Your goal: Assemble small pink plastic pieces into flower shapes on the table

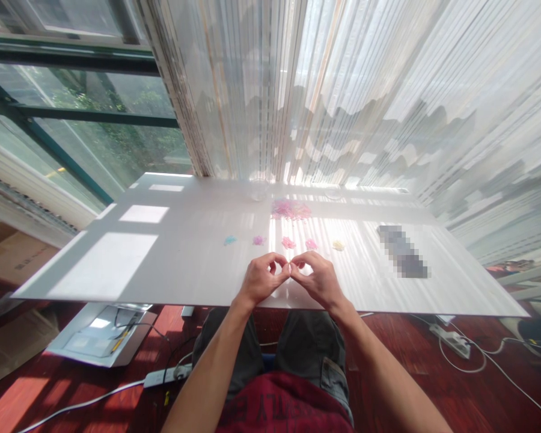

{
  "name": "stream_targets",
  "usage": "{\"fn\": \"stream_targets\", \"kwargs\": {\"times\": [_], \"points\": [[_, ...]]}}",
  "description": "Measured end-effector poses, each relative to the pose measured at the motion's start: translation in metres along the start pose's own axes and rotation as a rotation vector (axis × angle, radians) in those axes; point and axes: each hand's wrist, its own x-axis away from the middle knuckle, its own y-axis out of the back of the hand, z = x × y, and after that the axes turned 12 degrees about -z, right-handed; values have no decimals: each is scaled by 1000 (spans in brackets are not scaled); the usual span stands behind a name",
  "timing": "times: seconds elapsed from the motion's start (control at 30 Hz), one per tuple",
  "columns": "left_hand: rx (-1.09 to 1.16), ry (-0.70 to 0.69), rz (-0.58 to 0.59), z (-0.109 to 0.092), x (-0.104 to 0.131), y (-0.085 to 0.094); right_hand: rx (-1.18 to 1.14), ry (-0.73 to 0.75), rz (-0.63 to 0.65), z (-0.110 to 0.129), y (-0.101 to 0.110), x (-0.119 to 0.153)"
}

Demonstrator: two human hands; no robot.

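Observation:
Near the table's front edge, my left hand (264, 278) and my right hand (315, 276) meet fingertip to fingertip, each in a pinch. Whatever lies between the fingertips is too small to make out. Just beyond them is a row of small piles: blue (230, 240), purple (258, 240), red-pink (288, 243), pink (311, 244) and yellow (338, 245). A larger pink pile (291, 209) lies farther back, behind the row.
The white table (198, 264) has a blurred dark object (403, 251) on its right. Two clear round containers, left (258, 189) and right (333, 192), stand near the curtain (342, 108). Below are a power strip (166, 376) and a white box (101, 334).

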Motion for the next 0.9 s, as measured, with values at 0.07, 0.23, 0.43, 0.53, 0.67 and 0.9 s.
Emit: {"fn": "stream_targets", "kwargs": {"times": [0.07,0.23,0.43,0.53,0.67,0.9], "points": [[-8,-9,4,0,0,-1,-15,-11,-4,0,0,0],[14,-34,-20,-1,0,-2,-72,-105,-42,4,0,-1],[24,-48,-84,-2,1,-2,-69,-136,-79,7,-3,-1],[19,-45,-92,-2,1,-2,-39,-94,-106,6,-4,1],[14,-38,-96,-4,-1,-1,23,-10,-141,4,-7,3],[-23,-16,-99,-5,-1,1,97,79,-141,5,-11,4]]}}
